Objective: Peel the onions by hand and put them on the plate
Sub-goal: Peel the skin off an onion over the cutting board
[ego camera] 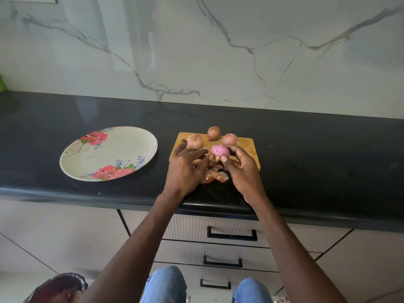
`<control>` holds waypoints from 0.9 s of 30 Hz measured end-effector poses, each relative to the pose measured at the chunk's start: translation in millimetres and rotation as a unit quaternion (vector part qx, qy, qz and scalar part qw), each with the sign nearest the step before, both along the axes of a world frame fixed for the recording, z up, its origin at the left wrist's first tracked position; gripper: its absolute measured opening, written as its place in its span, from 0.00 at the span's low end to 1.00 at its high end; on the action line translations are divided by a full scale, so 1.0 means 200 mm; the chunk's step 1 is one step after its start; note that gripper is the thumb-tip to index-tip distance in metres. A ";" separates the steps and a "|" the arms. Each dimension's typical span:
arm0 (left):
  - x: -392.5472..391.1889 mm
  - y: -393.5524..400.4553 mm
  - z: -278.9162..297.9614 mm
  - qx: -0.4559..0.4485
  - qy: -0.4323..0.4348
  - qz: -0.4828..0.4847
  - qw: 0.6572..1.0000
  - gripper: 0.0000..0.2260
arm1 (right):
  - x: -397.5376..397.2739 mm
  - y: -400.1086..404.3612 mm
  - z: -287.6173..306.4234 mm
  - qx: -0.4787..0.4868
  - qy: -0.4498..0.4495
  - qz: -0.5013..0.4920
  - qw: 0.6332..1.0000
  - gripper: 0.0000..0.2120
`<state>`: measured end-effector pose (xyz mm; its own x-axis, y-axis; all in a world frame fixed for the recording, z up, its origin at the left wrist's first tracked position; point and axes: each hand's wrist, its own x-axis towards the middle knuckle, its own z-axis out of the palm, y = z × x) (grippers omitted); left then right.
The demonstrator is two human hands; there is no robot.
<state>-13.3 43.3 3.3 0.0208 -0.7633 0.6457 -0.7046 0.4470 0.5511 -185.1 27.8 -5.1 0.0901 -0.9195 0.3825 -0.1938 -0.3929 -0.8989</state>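
A black stone counter [306, 149] ran beneath a veined marble wall [218, 51], drawers below its front edge. The right hand [242, 169] pinched a peeled onion [219, 150] over the wooden board [247, 147], where three unpeeled onions [214, 133] sat; the left hand [184, 167] hovered spread beside it (skins [215, 176] lay near the counter's edge). The flowered plate [113, 149] stood apart, leftward, bare counter between. No writing was legible.

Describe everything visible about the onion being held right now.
The held onion is small and rounded, with glossy pink flesh showing, so most of its dry skin looks peeled off. The right hand grips it with thumb and fingertips, lifted above the wooden cutting board. The left hand reaches toward it with straight fingers; whether they touch cannot be told. Loose skins lie below it.
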 end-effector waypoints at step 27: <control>0.07 -0.02 0.01 0.144 0.256 -0.218 0.931 0.07 | 0.00 -0.01 -0.01 -0.045 0.033 0.002 0.998 0.15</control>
<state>0.8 40.1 4.4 -0.0821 -0.9109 0.4044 -0.1033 0.4114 0.9056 -185.5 26.3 -7.0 0.1224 -0.8811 0.4568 -0.2500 -0.4728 -0.8450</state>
